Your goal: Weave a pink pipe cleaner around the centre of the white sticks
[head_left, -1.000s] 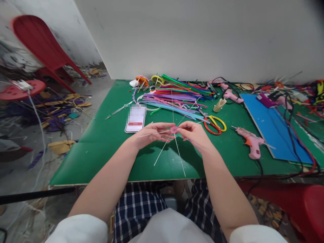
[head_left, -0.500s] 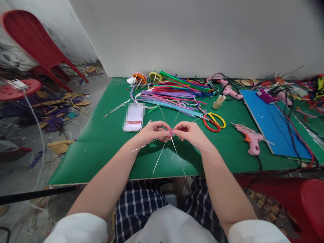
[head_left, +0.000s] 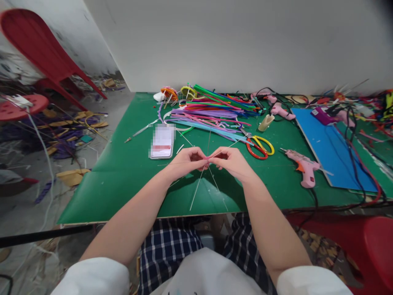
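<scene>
Above the green table (head_left: 123, 196), both hands pinch the centre of a spoked wire frame (head_left: 196, 189). Its thin, pale spokes fan out in several directions, and a small bit of pink (head_left: 208, 159) shows at the hub. My left hand (head_left: 189, 159) grips from the left, thumb against curled fingers. From the right, my right hand (head_left: 227, 160) pinches at the same hub, its fingertips almost touching the left ones. The fingers hide most of the hub. Beyond them lies a pile of coloured pipe cleaners (head_left: 211, 112).
A phone (head_left: 162, 141) lies left of the hands. Red-and-yellow scissors (head_left: 257, 153) and a pink glue gun (head_left: 303, 166) lie to the right, near a blue board (head_left: 328, 151) with black cables across it. A white panel (head_left: 239, 49) rises behind the table.
The spokes have turned about the hub, now pointing at different angles. Both hands stay in nearly the same place, pinching the centre.
</scene>
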`<state>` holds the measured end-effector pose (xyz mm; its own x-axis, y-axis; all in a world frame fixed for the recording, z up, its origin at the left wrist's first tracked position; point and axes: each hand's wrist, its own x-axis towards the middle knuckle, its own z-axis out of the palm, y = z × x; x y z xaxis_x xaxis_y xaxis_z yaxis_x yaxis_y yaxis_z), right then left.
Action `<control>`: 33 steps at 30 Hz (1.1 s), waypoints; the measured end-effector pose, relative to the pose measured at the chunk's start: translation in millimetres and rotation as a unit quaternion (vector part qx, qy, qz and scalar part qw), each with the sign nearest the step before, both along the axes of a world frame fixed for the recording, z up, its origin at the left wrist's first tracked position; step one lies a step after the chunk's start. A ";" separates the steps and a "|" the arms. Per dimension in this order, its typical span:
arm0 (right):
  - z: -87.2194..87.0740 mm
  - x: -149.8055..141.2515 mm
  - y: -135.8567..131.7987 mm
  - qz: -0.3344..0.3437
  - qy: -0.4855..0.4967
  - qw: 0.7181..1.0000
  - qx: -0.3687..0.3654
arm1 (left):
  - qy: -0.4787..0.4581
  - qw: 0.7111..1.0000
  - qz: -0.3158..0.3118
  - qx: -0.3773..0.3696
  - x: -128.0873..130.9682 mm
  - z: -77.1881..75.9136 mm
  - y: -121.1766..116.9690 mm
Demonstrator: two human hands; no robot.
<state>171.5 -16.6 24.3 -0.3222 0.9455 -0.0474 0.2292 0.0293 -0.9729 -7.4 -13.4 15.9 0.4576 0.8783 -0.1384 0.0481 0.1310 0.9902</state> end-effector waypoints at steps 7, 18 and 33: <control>-3.9 1.3 3.0 -0.014 0.013 1.000 -0.006 | 0.006 1.000 0.025 0.006 3.4 -0.9 0.1; 2.2 10.0 1.7 0.041 -0.045 0.998 -0.028 | -0.001 1.000 0.026 0.005 4.7 -3.6 1.1; 35.1 55.1 -10.9 0.024 -0.308 0.943 0.125 | -0.003 0.999 0.037 -0.004 4.3 -10.7 4.3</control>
